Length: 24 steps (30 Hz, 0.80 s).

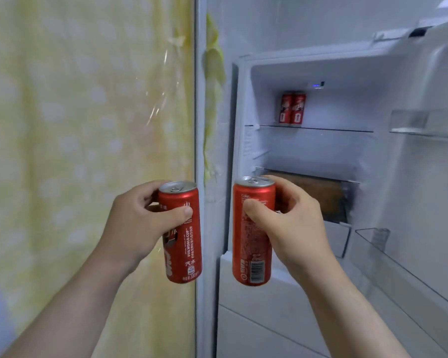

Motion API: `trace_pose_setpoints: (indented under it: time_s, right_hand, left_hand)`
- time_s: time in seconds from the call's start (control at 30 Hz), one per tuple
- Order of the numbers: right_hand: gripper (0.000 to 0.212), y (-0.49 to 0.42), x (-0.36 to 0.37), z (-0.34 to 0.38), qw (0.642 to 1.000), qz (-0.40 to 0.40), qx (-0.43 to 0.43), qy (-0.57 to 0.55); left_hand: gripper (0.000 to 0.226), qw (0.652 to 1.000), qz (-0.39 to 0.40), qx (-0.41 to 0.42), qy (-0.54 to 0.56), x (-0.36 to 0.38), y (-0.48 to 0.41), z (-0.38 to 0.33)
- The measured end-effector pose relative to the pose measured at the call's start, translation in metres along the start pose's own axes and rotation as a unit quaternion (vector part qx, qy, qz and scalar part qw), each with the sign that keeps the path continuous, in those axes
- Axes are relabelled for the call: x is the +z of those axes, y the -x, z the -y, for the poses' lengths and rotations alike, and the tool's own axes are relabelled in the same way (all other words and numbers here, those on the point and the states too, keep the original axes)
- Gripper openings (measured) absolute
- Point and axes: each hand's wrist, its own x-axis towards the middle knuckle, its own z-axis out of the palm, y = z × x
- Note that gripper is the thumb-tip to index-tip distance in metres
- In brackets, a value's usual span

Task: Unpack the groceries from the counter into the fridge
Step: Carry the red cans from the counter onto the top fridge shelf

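Observation:
My left hand (137, 220) grips a tall red soda can (185, 249) upright, in front of the yellow-covered wall left of the fridge. My right hand (292, 223) holds a second red soda can (251, 251) upright, level with the fridge's lower shelf. The white fridge (321, 73) stands open ahead. Two more red cans (292, 108) stand side by side at the back left of its glass upper shelf (334, 129).
The open fridge door on the right carries clear door bins (424, 127). Below the glass shelf lies a brown item (321, 195) on a lower level, with a clear drawer (339, 239) under it. A yellow dotted covering (75, 125) fills the left side.

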Motion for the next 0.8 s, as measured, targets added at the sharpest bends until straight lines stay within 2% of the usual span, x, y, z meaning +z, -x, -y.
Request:
trace_pose_setpoints:
  time_s: [0.2, 0.47, 0.63, 0.8]
  right_hand:
    - [0.024, -0.041, -0.016, -0.021, 0.994, -0.096, 0.011, 0.056]
    - [0.024, -0.095, -0.037, -0.049, 0.974, -0.200, 0.026, 0.107]
    - [0.019, -0.134, -0.067, -0.063, 0.965, -0.233, 0.000, 0.118]
    - [0.016, -0.182, -0.097, -0.081, 0.960, -0.255, -0.014, 0.115]
  left_hand:
    - [0.050, 0.994, 0.078, 0.018, 0.068, 0.051, -0.072, 0.030]
    - [0.032, 0.979, 0.156, 0.056, 0.119, 0.118, -0.153, 0.048]
    - [0.044, 0.972, 0.162, 0.054, 0.163, 0.167, -0.204, 0.061]
    - [0.031, 0.966, 0.163, 0.072, 0.189, 0.222, -0.244, 0.055]
